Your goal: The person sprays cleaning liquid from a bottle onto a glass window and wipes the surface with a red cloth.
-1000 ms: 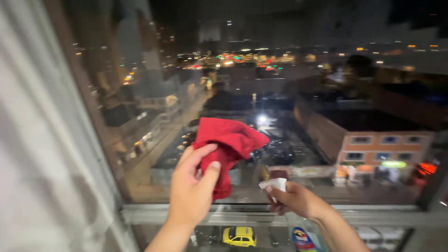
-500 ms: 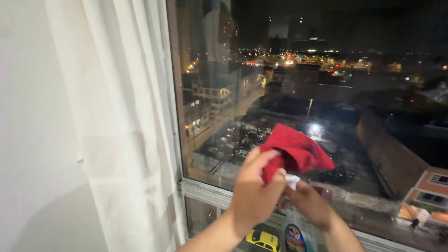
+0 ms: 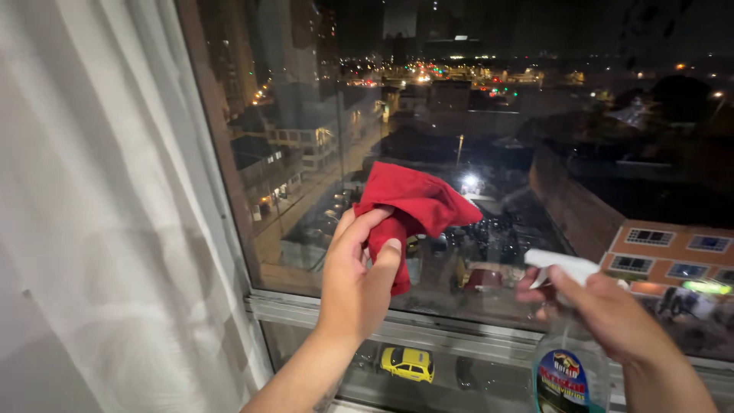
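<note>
My left hand [image 3: 355,279] grips a crumpled red cloth [image 3: 417,203] and holds it up against the window pane [image 3: 535,115], near the lower middle of the glass. My right hand [image 3: 604,313] is wrapped around the neck of a clear spray bottle [image 3: 569,371] with a white trigger head [image 3: 562,265] and a coloured label. The bottle is upright, lower right, about a hand's width right of the cloth, and its nozzle points left.
A white sheer curtain [image 3: 99,229] hangs along the left side beside the brown window frame [image 3: 222,168]. A grey horizontal frame rail [image 3: 428,329] runs below the pane. Outside, a night city with lit buildings and a yellow car [image 3: 407,362] on the street below.
My hands have separated: the right hand with the bottle moved right and down, away from the cloth. The view swung, so the curtain takes up less of the picture.
</note>
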